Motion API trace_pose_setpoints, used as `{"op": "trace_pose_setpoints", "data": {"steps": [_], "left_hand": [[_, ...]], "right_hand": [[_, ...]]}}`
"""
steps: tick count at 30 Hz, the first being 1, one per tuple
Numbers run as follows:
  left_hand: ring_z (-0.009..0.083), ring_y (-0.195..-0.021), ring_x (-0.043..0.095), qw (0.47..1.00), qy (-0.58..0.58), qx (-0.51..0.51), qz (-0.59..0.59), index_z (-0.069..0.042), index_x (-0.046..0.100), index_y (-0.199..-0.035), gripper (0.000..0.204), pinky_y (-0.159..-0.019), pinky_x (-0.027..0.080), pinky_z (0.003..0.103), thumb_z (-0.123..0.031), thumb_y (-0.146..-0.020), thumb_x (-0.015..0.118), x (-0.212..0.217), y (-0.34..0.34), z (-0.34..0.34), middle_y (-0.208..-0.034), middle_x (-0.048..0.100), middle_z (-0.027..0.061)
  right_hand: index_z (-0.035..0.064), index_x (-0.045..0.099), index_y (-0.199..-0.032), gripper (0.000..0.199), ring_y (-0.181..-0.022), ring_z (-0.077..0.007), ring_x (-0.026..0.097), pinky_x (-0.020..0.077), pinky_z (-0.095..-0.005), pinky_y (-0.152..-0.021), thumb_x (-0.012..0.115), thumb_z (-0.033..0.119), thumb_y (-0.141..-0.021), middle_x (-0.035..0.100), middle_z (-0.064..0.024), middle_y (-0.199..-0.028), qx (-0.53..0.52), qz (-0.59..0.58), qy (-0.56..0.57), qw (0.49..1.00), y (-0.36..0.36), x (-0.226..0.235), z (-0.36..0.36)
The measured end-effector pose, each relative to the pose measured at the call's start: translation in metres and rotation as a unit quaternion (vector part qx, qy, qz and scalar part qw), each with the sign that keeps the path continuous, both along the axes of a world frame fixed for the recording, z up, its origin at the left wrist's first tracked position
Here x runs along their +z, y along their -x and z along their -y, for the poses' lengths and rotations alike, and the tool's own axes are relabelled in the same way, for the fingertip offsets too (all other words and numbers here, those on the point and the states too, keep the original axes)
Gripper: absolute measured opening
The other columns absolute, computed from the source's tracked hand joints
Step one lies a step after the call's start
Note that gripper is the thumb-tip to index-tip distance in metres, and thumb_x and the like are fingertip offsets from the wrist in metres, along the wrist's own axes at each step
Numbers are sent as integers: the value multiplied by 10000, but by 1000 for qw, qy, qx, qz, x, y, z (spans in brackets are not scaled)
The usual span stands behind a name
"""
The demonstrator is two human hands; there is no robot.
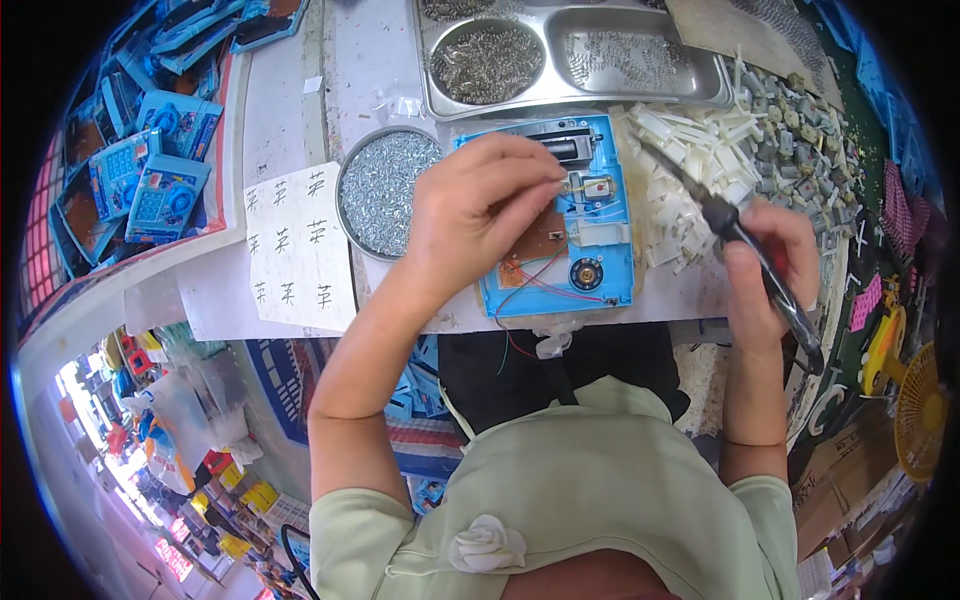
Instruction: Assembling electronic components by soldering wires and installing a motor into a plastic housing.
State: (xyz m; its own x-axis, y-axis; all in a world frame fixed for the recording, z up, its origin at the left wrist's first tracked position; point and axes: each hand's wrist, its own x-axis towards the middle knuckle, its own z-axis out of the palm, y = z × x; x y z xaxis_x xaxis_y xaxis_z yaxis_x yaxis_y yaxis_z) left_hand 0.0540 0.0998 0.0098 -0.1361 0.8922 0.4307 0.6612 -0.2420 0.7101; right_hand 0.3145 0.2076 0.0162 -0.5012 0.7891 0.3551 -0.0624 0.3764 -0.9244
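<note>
An opened blue plastic casing point(618, 255) lies on the table in front of me. Inside it are a small motor point(598, 188), a round black speaker point(586, 274), a brown circuit board point(543, 236) and thin red and green wires. Over the casing's left side reaches my left hand point(465, 205), thumb and forefinger pinched beside the motor; whatever is between the fingertips is too small to make out. My right hand point(770, 265) grips the black handle of a soldering iron point(728, 222), whose metal tip points up-left over white plastic pieces, apart from the casing.
Left of the casing are a round tray of small metal screws point(385, 190) and a paper sheet point(300, 245). A steel tray point(640, 60) with springs stands behind. White plastic parts point(690, 150) and small motors point(800, 140) lie right. Blue casings point(170, 190) pile up far left.
</note>
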Motion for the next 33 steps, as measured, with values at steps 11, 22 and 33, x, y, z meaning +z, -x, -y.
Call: {"op": "trace_pose_setpoints", "data": {"steps": [11,22,33], "left_hand": [[25,-623,570,896,134,102,412,30,694,-982,107,-536,438,179,-25,-890,690,3,-28,5,-746,662,16],[37,-622,589,910,178,105,359,-2,723,-960,102,-549,465,198,-63,-880,710,3,-22,10,-739,680,8],[155,-690,581,974,80,157,143,-12,691,-881,86,-639,479,277,-63,-818,723,1,-22,13,-932,582,96]], "right_hand": [[23,531,-1275,468,-920,-137,637,513,-252,-833,654,-69,-832,635,-72,-1003,124,12,102,987,90,18,2],[49,501,-1317,518,-937,-124,629,517,-251,-864,639,-99,-840,600,-78,-1060,126,67,46,989,103,11,5],[102,611,-1190,467,-795,-196,660,531,-275,-706,718,-54,-763,639,-79,-914,14,41,-86,995,107,-11,13]]}}
